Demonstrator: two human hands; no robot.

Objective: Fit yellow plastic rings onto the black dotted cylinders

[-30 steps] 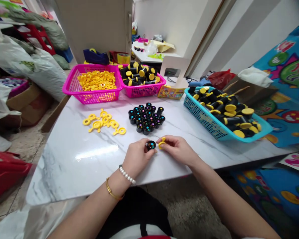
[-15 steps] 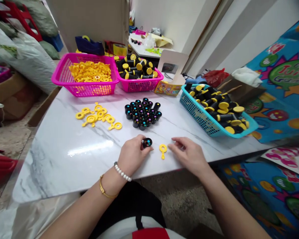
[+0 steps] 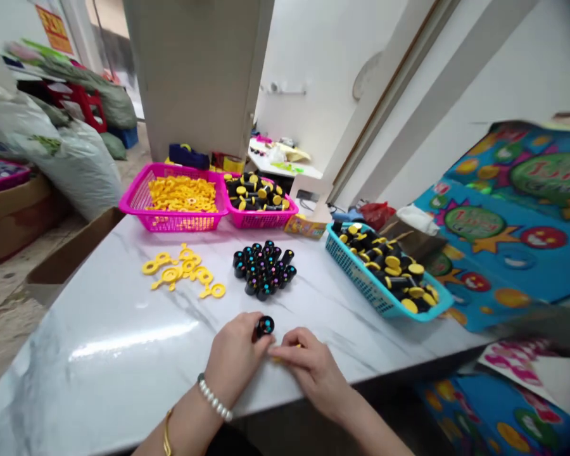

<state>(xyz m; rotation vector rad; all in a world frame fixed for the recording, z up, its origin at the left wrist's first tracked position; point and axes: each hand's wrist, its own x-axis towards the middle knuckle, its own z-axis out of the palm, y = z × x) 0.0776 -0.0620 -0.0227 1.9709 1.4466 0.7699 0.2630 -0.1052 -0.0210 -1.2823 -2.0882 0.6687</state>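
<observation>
Yellow piece mostly hidden by right hand, forearms cut off

My bangle polished metal, my held tube smooth black plastic, loose rings smooth plastic, marbled tabletop glossy

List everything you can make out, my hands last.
Gripped tube: one, black, lower centre
Part-hidden piece: apparently one, yellow, lower centre
Loose tubes: about twenty, black, table centre
Loose pieces: several, yellow, table left
Pink baskets: two, table back
Basket pieces: many, yellow, left pink basket
Capped tubes: many, black-yellow, right pink and turquoise baskets
Turquoise basket: one, table right
Printed box: one, yellowish, table back
Tape dispenser: one, dark blue, behind baskets
Blue packaging: several, right
Sacks: several, whitish, left
Table: one, marbled white, foreground
Left hand: one, bare, grip around tube
Right hand: one, bare, at part-hidden piece
</observation>
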